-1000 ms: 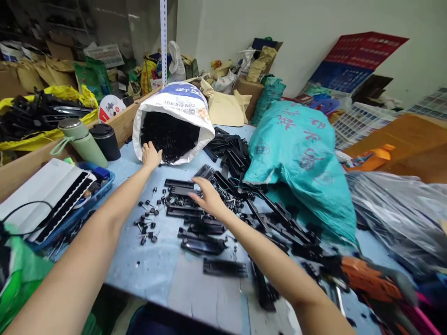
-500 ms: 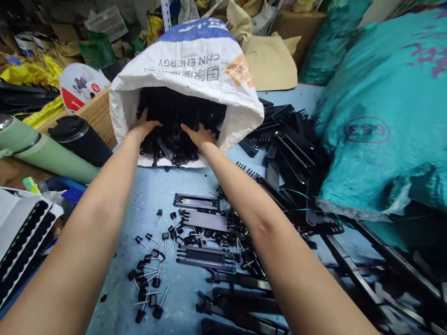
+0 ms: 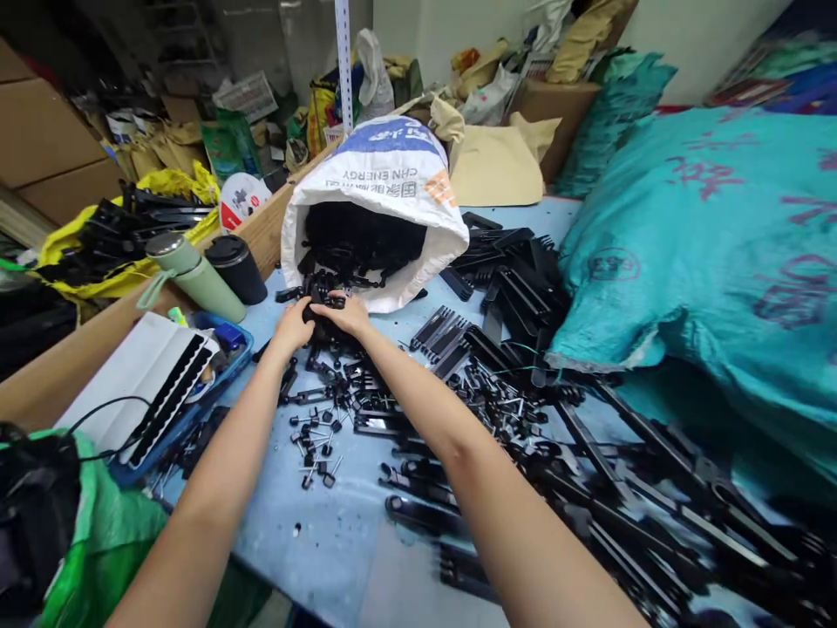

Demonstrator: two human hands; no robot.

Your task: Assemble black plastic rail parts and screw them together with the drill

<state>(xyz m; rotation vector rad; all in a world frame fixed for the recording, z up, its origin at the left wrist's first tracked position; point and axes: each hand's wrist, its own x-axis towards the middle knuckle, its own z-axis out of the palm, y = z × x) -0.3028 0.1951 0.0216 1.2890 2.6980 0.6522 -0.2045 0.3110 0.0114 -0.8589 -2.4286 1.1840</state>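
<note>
A white woven sack (image 3: 301, 227) lies on its side at the back of the blue table, its mouth facing me and dark parts inside. Just in front of the mouth, my left hand (image 3: 294, 327) and my right hand (image 3: 348, 314) close in from both sides on a clump of small black plastic parts (image 3: 322, 324). Some fingertips are hidden among the pieces. Below the hands lie loose black parts, and nearer to me are black-headed screws (image 3: 320, 436) with metal shanks.
Long black plastic bars (image 3: 588, 453) and a pile of black parts (image 3: 516, 270) cover the right side. A large teal sack (image 3: 686, 253) stands beyond them. To the left are a green bottle (image 3: 202, 279), a black cup (image 3: 235, 266) and a blue tray (image 3: 241, 349).
Both hands have come out of the sack towards me, drawing black parts onto the table. They have moved closer together. The view has shifted to take in more of the table.
</note>
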